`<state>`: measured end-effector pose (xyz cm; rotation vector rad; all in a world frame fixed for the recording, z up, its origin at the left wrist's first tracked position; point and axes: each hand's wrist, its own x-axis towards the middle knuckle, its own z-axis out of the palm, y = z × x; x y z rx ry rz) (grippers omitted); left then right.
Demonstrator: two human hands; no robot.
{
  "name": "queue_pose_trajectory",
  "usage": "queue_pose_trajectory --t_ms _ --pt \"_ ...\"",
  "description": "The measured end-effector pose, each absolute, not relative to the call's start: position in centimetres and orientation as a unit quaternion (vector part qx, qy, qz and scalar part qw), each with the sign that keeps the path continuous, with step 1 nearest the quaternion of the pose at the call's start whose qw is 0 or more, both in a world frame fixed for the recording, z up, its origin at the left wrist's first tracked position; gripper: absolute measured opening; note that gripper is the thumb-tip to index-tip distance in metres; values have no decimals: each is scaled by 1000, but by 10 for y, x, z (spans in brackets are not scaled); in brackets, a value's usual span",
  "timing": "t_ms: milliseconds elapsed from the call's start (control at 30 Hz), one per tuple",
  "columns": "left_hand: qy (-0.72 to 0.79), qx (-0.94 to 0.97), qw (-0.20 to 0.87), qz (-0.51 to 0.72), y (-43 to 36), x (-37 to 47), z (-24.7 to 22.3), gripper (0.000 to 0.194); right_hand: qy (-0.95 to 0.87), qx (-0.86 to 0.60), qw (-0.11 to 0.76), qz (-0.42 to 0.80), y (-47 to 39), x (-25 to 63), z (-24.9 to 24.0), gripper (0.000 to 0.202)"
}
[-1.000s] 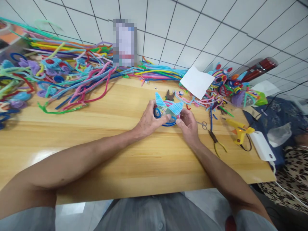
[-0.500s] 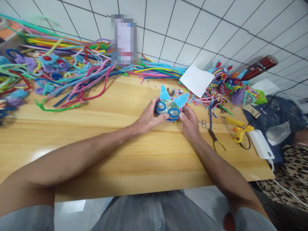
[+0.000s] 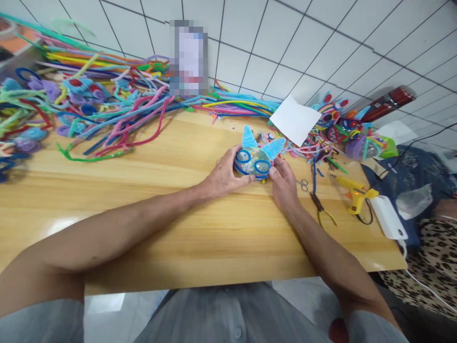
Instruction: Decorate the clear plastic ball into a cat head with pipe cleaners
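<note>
A rounded, clear-looking figure (image 3: 253,161) with two light-blue fuzzy ears and two dark-blue rings on its front is held between both hands above the wooden table (image 3: 171,238). My left hand (image 3: 227,172) grips its left side, thumb along the lower edge. On the right side my right hand (image 3: 284,181) holds it, thumb in front and fingers partly hidden behind. Small scissors (image 3: 303,185) lie just right of my right hand, with yellow-handled pliers (image 3: 321,210) beyond them.
Heaps of coloured pipe cleaners (image 3: 124,109) cover the back left. A white sheet (image 3: 295,121), finished-looking colourful figures (image 3: 330,114), a yellow glue gun (image 3: 357,193) and a white power block (image 3: 388,217) occupy the right. Someone in leopard-print clothing (image 3: 432,257) is at the right edge.
My left thumb has moved off the front of the figure down to its lower edge, uncovering the right-hand ring. The whole view has shifted slightly.
</note>
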<state>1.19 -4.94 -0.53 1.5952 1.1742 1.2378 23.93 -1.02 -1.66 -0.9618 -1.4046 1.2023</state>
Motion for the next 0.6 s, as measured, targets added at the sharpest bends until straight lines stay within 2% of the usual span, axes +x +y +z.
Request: queue_pose_trajectory --t_ms 600 --pt "453 637 379 496 -48 12 -5 85 -572 -396 509 507 -9 238 -16 46"
